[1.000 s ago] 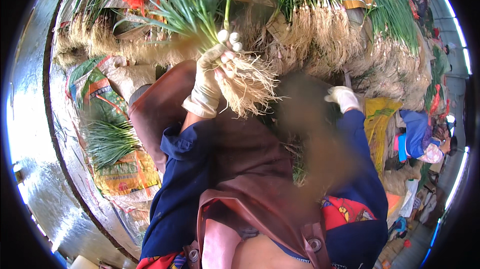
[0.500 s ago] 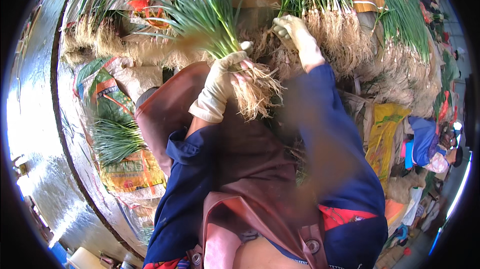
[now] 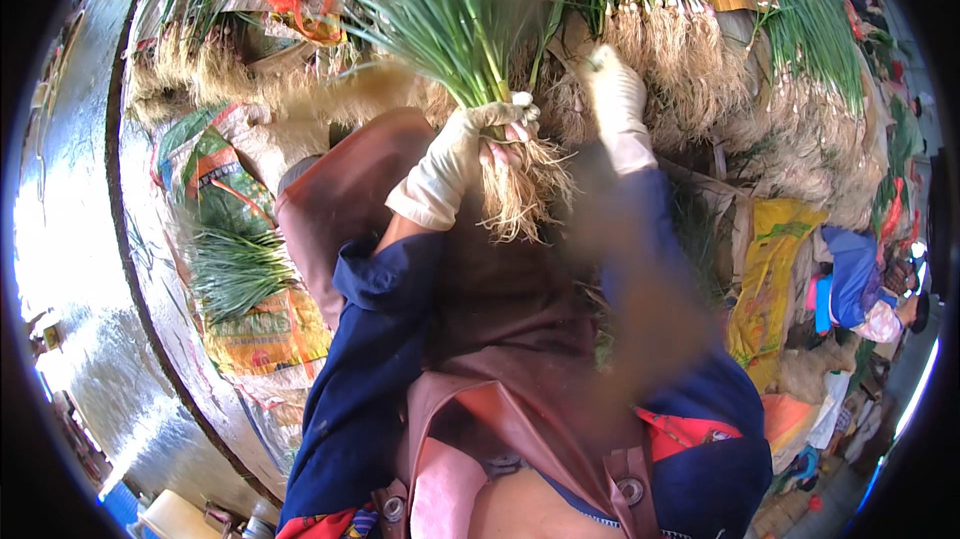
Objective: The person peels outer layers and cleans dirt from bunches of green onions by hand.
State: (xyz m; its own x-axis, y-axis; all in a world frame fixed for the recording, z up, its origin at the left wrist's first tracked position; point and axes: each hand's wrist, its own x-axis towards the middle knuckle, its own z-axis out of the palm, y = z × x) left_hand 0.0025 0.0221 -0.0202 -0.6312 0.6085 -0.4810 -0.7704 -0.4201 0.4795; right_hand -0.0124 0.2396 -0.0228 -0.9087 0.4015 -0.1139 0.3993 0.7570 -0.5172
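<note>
Risen higher, right hand [image 3: 615,89], grip unclear, nears rooty pile [image 3: 690,59]; left hand [image 3: 480,134] clenches green-leaved, pale-rooted bunch [image 3: 470,49].

Two gloved hands are showing: the left hand [image 3: 470,144] and the right hand [image 3: 615,89]. One bunch of green onions [image 3: 470,49] is sitting in the left hand. One printed sack [image 3: 250,269] is lying at the left. One other person [image 3: 865,284] is sitting at the right edge.
</note>
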